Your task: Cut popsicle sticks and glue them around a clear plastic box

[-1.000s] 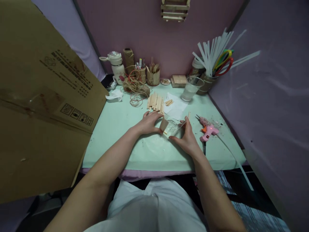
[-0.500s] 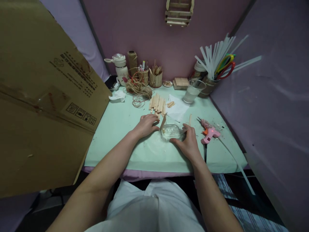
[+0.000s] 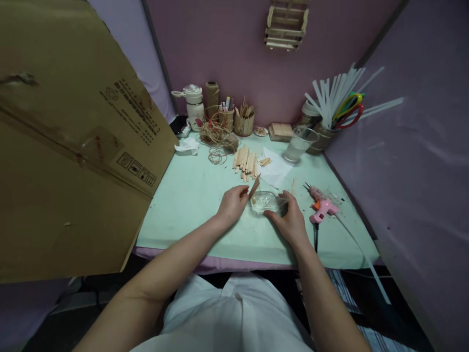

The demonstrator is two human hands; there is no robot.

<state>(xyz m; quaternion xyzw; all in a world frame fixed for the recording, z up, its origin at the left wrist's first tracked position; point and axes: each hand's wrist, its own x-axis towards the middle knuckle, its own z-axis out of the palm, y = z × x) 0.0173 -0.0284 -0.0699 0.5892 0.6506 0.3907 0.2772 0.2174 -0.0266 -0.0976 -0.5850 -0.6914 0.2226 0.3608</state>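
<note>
Left of the pink glue gun [image 3: 324, 209], the clear container [image 3: 263, 201] is steadied by the grasping right hand [image 3: 291, 220], the left hand [image 3: 233, 205] having just been curled beside an upright brown piece [image 3: 254, 187], its hold unclear.

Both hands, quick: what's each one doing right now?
Left hand: fingers curled beside the tilted brown piece; whether it grips can't be told.
Right hand: holding the clear container between thumb and fingers.
</note>
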